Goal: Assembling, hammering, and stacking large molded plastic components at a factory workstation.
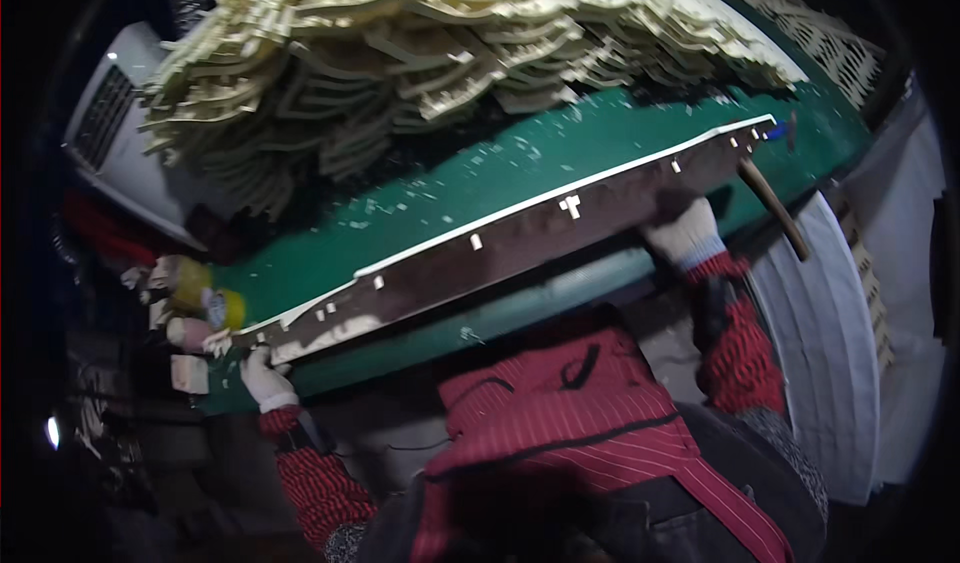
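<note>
A long, narrow dark brown strip-shaped panel (520, 219) with a white far edge and small white tabs lies slantwise along the green table's near side, its right end farther away. My left hand (267, 380), in a white glove, is closed on the panel's left end from the near side. Toward the right part of the panel, my right hand (685, 233), gloved in white too, grips its near edge; its fingertips are lost in shadow. Past my right hand, a tool with a brown curved handle (772, 209) lies at the table's edge.
A tall heap of cream curved plastic parts (460, 43) covers the table's far side. White scraps dot the green tabletop (480, 171). A yellow roll (226, 308) stands at the left, near a grey vented machine (120, 143). Pale sheets (815, 333) stand at the right.
</note>
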The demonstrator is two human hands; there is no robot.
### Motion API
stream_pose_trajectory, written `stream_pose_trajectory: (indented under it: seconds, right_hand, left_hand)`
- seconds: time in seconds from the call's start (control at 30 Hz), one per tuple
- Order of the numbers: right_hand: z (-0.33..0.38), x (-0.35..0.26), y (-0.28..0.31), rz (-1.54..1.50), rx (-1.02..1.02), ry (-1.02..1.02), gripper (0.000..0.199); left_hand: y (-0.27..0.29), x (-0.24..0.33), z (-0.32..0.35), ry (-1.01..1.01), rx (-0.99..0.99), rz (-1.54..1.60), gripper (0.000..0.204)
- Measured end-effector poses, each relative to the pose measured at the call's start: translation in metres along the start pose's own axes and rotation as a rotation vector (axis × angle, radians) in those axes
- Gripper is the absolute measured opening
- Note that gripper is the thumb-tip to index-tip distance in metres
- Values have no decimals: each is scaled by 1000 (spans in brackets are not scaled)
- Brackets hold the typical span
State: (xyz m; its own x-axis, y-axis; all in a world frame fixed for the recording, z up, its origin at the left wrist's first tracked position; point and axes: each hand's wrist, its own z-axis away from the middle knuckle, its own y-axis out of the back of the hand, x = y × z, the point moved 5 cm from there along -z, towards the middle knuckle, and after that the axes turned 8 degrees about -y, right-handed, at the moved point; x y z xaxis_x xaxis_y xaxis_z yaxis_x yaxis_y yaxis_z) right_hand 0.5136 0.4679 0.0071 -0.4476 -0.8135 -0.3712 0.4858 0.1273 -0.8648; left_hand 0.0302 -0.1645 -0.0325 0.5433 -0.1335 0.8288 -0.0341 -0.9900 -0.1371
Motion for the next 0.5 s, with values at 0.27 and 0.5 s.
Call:
stream_pose_trajectory:
  seconds: [0.27, 0.5]
  right_hand:
    - [58, 35, 15, 536, 31, -310, 31]
    - [64, 81, -28, 925, -157, -61, 31]
  left_hand:
    - [-142, 156, -49, 80, -608, -1072, 46]
    - [-349, 349, -137, -650, -228, -754, 49]
